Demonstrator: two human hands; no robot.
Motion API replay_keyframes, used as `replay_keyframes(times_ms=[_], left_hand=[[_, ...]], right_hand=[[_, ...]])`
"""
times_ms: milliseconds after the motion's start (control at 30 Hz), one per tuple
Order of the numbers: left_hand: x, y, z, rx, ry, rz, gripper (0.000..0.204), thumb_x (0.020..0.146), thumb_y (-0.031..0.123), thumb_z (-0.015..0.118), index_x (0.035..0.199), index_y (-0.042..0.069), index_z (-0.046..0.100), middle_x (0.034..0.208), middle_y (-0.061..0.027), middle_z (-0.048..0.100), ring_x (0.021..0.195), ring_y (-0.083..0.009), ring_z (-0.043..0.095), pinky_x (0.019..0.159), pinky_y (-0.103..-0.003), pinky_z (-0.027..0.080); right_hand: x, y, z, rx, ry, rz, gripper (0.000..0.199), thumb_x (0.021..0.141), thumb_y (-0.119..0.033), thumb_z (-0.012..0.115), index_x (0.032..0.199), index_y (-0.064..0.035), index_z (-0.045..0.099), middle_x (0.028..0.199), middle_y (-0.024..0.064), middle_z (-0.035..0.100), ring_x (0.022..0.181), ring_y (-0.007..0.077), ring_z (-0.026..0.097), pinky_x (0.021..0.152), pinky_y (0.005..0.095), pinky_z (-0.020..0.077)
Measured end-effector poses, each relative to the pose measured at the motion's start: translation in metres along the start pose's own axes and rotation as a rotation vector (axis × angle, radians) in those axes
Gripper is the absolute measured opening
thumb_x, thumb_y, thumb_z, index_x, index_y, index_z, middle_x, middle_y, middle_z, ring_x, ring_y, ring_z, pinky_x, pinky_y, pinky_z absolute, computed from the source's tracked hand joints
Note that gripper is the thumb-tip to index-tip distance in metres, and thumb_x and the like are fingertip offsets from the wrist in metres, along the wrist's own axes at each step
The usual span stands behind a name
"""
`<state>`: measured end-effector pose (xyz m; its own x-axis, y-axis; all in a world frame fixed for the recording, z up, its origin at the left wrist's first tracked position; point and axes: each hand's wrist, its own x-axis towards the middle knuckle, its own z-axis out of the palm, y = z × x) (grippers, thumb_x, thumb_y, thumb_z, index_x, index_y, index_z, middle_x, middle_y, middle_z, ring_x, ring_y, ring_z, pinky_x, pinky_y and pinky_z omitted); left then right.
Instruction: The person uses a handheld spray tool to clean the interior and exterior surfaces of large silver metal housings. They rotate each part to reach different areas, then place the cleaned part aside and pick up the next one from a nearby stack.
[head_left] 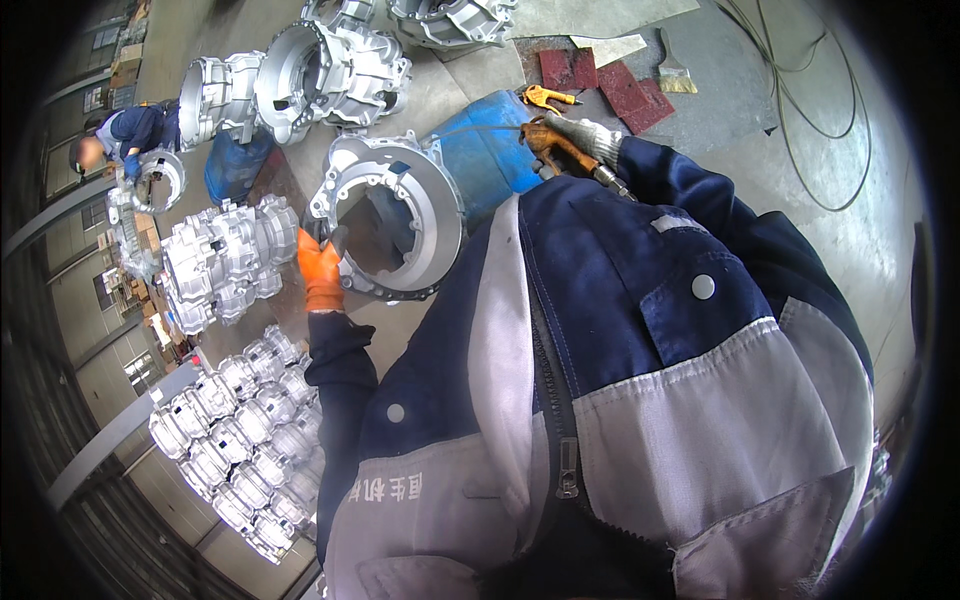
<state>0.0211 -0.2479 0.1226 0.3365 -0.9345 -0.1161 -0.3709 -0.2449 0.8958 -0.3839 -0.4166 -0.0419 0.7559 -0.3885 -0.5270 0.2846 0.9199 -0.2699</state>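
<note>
My left hand (319, 268), in an orange glove with dark fingertips, grips the rim of a ring-shaped silver metal housing (440, 215). The housing is tilted, with its wide round opening showing. My right hand (592, 140), in a whitish knit glove, is closed round a worn orange air tool (553, 145). A long thin tip runs from that tool leftward to the upper edge of the housing, and a metal hose fitting sits at its other end. Whether the tip touches the metal I cannot tell. Behind the tool lies a blue drum (490, 150).
A yellow blow gun (548, 97), dark red abrasive sheets (622, 95) and a flat brush (676, 75) lie beyond my right hand. More castings (330, 75) stand at the far left, with stacked rows (240, 430) lower left. A co-worker (145, 130) bends over another casting. A hose (790, 110) loops on the floor.
</note>
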Motion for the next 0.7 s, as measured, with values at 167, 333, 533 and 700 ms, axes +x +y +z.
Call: replay_keyframes(times_ms=[167,333,533,700], left_hand=[[-0.001,-0.002,-0.001,-0.019,0.014,0.005,0.059,0.076,-0.003,0.066,0.131,-0.001,0.043,0.122,-0.0081,0.054,0.112,-0.0166,0.050,0.096,-0.029,0.038],[0.003,-0.006,-0.004,0.012,0.003,0.003,0.059,0.076,-0.001,0.067,0.131,-0.001,0.043,0.121,-0.0078,0.055,0.110,-0.0169,0.051,0.096,-0.029,0.038],[-0.001,-0.004,-0.001,-0.072,-0.018,0.022,0.059,0.077,-0.001,0.067,0.131,-0.001,0.044,0.120,-0.0073,0.055,0.108,-0.0161,0.051,0.094,-0.028,0.039],[-0.002,0.004,0.003,0.070,0.016,0.012,0.059,0.078,0.000,0.066,0.132,-0.001,0.043,0.123,-0.0079,0.054,0.110,-0.0166,0.051,0.095,-0.029,0.039]], right_hand=[[0.007,-0.004,-0.002,-0.087,-0.109,0.000,0.044,0.093,-0.045,0.049,0.108,-0.0045,0.056,0.088,0.0109,0.064,0.068,0.0222,0.063,0.060,0.0347,0.0555],[0.009,-0.006,-0.002,-0.167,-0.125,-0.034,0.046,0.092,-0.045,0.052,0.112,-0.0041,0.056,0.088,0.0116,0.064,0.068,0.0239,0.064,0.061,0.0362,0.0558],[-0.001,-0.020,0.018,-0.147,-0.257,-0.158,0.046,0.090,-0.040,0.057,0.118,-0.0042,0.051,0.092,0.0111,0.063,0.072,0.0212,0.065,0.063,0.0313,0.0571],[-0.005,-0.017,0.021,-0.248,-0.214,-0.176,0.052,0.089,-0.046,0.056,0.118,-0.0042,0.051,0.085,0.0102,0.063,0.068,0.0227,0.066,0.054,0.0303,0.0557]])
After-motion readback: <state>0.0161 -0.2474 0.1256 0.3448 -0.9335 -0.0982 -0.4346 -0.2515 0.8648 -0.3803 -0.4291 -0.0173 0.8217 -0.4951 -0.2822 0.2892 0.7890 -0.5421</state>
